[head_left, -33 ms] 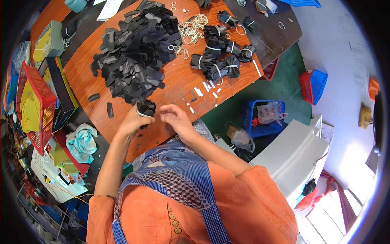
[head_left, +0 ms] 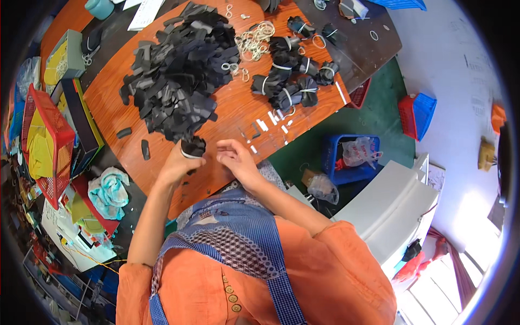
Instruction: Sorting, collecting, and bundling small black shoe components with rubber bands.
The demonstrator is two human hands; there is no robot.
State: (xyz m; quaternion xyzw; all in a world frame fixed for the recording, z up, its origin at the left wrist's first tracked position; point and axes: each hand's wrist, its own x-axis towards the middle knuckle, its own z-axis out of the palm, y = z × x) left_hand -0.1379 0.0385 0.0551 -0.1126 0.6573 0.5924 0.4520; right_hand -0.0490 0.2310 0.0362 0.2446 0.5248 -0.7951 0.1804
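Note:
My left hand (head_left: pixel 176 163) is wrapped round a bundle of short black strips (head_left: pixel 193 147), with a white band about it, at the near end of the pile. Just right of the bundle, my right hand (head_left: pixel 238 162) is held with bent fingers a little apart, and I see nothing in it. Beyond the left hand rises a large heap of loose black strips (head_left: pixel 179 70). Off-white rubber bands (head_left: pixel 255 40) lie in a tangle to its right. Several banded bundles (head_left: pixel 283 70) of black strips are grouped further right on the orange-brown table (head_left: pixel 227 116).
White and dark scraps (head_left: pixel 262 125) lie near the table's right edge. To the left stand a red basket (head_left: pixel 62 132) with yellow material and a crumpled turquoise cloth (head_left: pixel 108 187). A blue bin (head_left: pixel 330 157) holding plastic bags is on the green floor at right.
My right hand is slightly farther from the bundle. The left hand keeps its hold, and the whole view has shifted a little.

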